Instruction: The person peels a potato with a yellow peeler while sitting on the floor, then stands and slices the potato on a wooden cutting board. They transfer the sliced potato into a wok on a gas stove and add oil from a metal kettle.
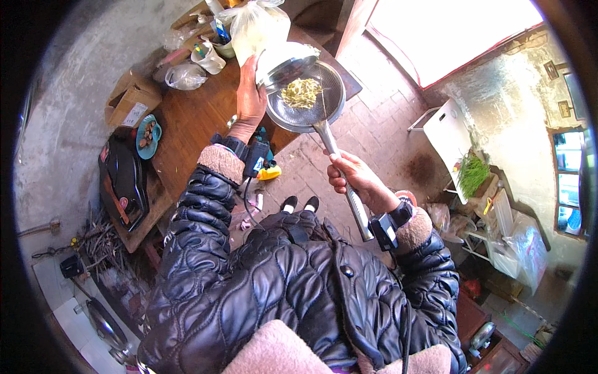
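Observation:
My right hand (355, 180) is closed around the long metal handle of a round mesh strainer (329, 100). A small heap of pale yellow-green shredded food (301, 93) lies in the mesh. At the strainer's upper left, my left hand (250, 98) grips a shiny metal bowl (292, 63), tilted with its rim over the strainer. What the bowl holds cannot be seen. Just behind my left hand stands a filled translucent plastic bag (259, 28).
The wooden table (201, 112) carries a white cup (208, 58), a knotted plastic bag (185, 77), a cardboard box (133, 100) and a blue dish (148, 136) of brown pieces. A black case (122, 182) lies left. A white folding table (448, 140) and greens (473, 174) stand right.

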{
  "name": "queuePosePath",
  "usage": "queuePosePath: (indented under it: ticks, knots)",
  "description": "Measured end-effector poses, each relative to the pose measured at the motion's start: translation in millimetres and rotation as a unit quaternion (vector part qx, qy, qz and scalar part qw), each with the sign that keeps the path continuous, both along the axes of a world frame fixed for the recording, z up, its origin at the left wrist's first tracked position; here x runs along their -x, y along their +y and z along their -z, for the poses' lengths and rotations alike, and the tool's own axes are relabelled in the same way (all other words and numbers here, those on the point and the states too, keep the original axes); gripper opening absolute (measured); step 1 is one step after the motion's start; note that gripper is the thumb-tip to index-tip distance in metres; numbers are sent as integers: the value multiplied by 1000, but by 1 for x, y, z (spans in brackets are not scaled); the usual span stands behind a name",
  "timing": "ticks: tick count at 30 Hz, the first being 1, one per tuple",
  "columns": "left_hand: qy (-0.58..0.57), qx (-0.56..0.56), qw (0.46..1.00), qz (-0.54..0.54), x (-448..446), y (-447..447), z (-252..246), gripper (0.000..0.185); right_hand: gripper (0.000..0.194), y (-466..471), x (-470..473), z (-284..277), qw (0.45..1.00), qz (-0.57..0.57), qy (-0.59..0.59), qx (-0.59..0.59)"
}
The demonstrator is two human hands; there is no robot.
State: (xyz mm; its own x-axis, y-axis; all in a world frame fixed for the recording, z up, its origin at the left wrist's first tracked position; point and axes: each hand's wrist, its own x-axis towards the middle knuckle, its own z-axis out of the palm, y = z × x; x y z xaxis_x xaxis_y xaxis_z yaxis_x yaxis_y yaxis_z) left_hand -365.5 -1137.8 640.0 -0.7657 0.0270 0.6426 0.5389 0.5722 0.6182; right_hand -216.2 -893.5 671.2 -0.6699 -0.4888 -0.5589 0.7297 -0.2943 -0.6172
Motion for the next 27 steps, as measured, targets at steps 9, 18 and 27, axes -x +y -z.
queuePosePath:
  ticks: [9,18,27]
  knots:
    - [-123,-454,880,-68,16,-29,32,51,29,-2,-8,2,999,39,-21,1]
    - [-333,-595,722,-121,-38,-167,112,34,33,-13,-22,-5,998,51,-19,-41]
    - [-354,-632,650,-232,-70,-234,176,39,36,-23,-29,-15,997,77,-14,-27]
